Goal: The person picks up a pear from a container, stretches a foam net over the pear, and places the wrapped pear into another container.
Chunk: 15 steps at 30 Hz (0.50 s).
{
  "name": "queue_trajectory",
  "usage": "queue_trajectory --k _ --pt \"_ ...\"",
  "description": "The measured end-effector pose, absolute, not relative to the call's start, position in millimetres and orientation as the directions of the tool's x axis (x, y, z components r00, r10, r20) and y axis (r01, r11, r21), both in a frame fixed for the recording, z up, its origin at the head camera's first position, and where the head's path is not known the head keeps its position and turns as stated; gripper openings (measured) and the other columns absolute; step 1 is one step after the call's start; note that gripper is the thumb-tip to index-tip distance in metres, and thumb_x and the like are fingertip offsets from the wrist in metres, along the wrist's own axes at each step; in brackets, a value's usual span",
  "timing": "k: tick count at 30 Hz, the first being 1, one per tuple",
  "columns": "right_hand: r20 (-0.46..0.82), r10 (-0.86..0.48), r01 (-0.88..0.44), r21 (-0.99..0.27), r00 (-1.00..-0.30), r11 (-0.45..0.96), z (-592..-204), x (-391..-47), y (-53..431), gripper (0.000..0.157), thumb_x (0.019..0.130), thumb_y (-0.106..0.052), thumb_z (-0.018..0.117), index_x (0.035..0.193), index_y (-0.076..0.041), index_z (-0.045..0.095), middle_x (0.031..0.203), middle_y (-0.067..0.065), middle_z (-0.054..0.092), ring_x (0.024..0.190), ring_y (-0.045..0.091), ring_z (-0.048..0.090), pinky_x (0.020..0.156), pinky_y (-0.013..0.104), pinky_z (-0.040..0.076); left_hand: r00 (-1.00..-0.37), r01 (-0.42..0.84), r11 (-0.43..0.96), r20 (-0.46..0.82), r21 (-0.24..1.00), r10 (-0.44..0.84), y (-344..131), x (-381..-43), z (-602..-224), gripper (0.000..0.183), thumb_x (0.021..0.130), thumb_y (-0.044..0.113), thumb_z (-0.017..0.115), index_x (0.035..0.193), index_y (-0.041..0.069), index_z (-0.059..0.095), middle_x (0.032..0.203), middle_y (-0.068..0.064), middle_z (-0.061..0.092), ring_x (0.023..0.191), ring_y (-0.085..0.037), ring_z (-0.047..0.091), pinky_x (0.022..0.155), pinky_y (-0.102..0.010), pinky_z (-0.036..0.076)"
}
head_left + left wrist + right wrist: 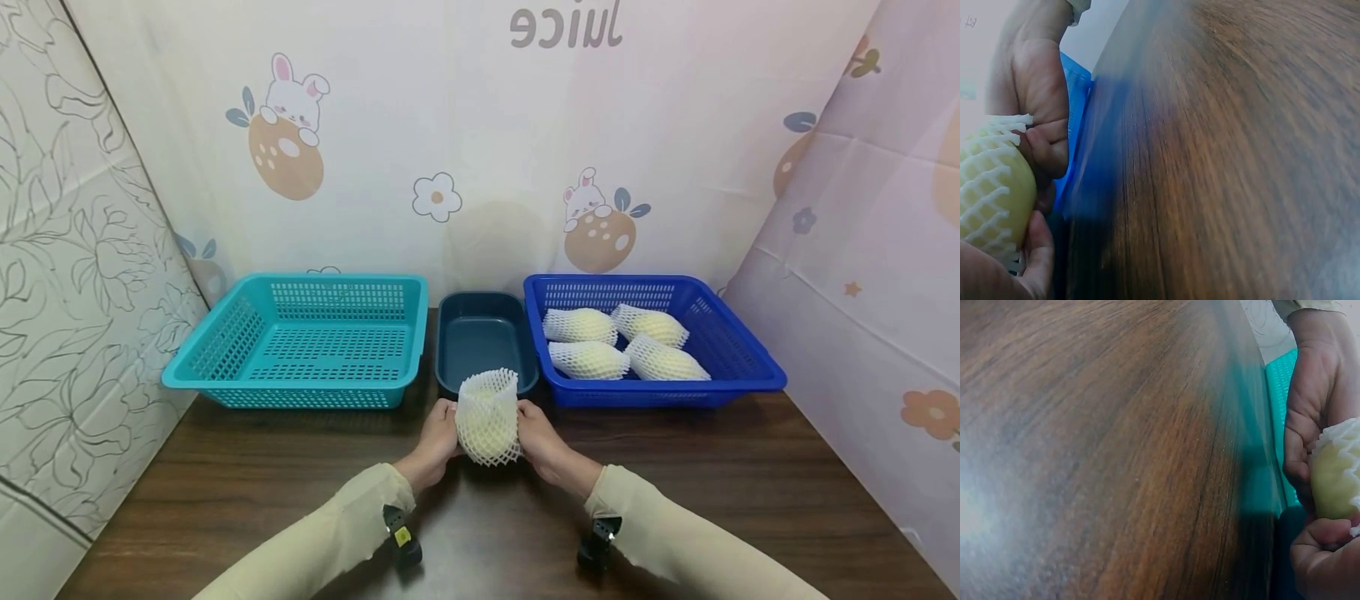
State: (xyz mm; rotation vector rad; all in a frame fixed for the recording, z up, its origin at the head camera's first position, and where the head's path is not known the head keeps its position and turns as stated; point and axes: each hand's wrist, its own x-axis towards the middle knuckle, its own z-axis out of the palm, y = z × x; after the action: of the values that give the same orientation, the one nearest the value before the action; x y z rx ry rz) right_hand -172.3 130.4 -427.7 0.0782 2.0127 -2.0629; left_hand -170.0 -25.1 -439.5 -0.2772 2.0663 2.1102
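Note:
A pale yellow fruit [487, 429] in a white foam net is held between my two hands, above the table's middle. My left hand [435, 442] grips its left side, and my right hand [542, 440] grips the right side. The net's open end rises above the fruit. In the left wrist view, curled fingertips meet the net's edge beside a bare patch of the fruit [1021, 187]. From the right wrist, the fruit [1329, 490] also shows bare skin between the hands. Some fingers are hidden behind it.
A dark teal tub [483, 302] stands just behind the hands. To its left is a turquoise basket [330, 398]. The blue basket [738, 379] on the right contains several net-wrapped fruits [588, 360]. All stand on a dark wooden table [300, 467] against a patterned curtain.

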Motion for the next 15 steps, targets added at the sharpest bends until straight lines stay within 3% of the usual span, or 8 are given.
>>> queue_trajectory --k 9,15 --pt "-0.186 -0.106 0.193 -0.980 -0.977 -0.057 -429.4 -174.5 128.9 0.010 0.097 -0.005 0.047 0.100 0.004 0.049 0.072 0.003 0.053 0.061 0.010 0.051 0.058 0.024 0.043 -0.963 -0.267 -0.058 -0.269 0.962 -0.033 -20.8 -169.9 -440.8 0.019 0.105 0.014 0.033 0.110 0.002 0.046 0.105 -0.013 0.053 0.083 -0.019 0.058 0.071 -0.035 0.052" --pt "-0.184 -0.115 0.193 -0.979 -0.976 -0.069 -431.5 -175.7 131.2 0.012 0.097 -0.003 0.046 0.104 0.007 0.049 0.076 0.004 0.055 0.062 0.010 0.053 0.059 0.024 0.045 -0.949 -0.314 -0.146 -0.310 0.938 0.052 -21.6 -169.8 -443.3 0.025 0.104 0.018 0.036 0.119 0.000 0.044 0.112 -0.016 0.053 0.087 -0.021 0.060 0.075 -0.042 0.053"
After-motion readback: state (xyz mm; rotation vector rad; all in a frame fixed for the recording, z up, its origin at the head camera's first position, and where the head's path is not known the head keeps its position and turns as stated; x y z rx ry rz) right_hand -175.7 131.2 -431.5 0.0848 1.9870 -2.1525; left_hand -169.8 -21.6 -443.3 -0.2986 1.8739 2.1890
